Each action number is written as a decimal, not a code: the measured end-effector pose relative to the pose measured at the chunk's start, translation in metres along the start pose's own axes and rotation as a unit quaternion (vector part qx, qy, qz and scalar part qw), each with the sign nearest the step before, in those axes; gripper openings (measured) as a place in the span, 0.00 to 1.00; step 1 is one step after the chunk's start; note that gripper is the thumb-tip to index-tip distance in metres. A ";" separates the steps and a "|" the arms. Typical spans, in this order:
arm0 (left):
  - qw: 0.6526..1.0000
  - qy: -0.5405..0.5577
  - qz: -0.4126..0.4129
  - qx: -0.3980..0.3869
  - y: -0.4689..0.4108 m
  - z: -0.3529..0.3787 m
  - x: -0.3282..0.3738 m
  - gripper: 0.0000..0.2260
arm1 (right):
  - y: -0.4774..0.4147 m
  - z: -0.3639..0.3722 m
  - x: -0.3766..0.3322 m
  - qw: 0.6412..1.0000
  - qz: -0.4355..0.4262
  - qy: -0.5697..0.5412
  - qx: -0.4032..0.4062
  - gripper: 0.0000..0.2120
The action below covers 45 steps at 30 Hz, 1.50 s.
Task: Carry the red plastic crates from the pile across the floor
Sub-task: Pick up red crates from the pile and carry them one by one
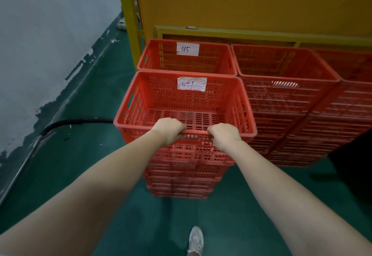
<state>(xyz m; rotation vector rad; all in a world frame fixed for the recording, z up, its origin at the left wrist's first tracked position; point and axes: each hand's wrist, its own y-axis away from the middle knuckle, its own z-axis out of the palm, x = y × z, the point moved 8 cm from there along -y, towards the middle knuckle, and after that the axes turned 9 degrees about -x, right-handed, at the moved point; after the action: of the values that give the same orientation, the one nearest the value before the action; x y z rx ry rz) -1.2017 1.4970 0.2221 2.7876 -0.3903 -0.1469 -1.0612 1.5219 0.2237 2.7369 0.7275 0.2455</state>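
The red plastic crate (185, 96) sits on top of a pile of crates on the green floor (70, 145). The left hand (168, 130) grips its near rim, fingers curled under the edge. The right hand (224, 135) grips the same rim just beside it. More red piles (281, 98) stand on the right. The crate looks empty, light and stiff, so the rim seems a good hold.

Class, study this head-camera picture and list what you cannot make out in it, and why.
Head view: fingertips of the left hand and right hand, hidden where they grip the top crate by its near rim.
Head view: writing on that crate's paper label, too blurred to read.
Head view: crate count in the near stack, partly behind the forearms.
Head view: rightmost stack, cut off by the right edge.
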 end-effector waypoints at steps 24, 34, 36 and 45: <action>0.988 0.131 -0.077 0.006 0.023 -0.007 -0.008 0.27 | 0.015 -0.014 -0.004 0.980 0.007 -0.198 0.026 0.18; 0.906 0.347 -0.134 0.201 0.108 -0.078 -0.039 0.19 | 0.052 -0.088 -0.041 0.899 -0.020 -0.411 0.154 0.12; 0.884 0.380 -0.154 0.225 0.125 -0.082 -0.047 0.18 | 0.053 -0.098 -0.053 0.895 -0.038 -0.418 0.155 0.12; 0.788 0.466 -0.282 0.287 0.209 -0.073 -0.112 0.19 | 0.022 -0.148 -0.146 0.903 -0.189 -0.373 0.099 0.15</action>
<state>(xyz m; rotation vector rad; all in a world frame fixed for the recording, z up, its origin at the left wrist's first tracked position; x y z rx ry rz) -1.3502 1.3605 0.3655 2.9573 0.7667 1.3768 -1.2112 1.4651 0.3576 2.4643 1.0382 -0.9502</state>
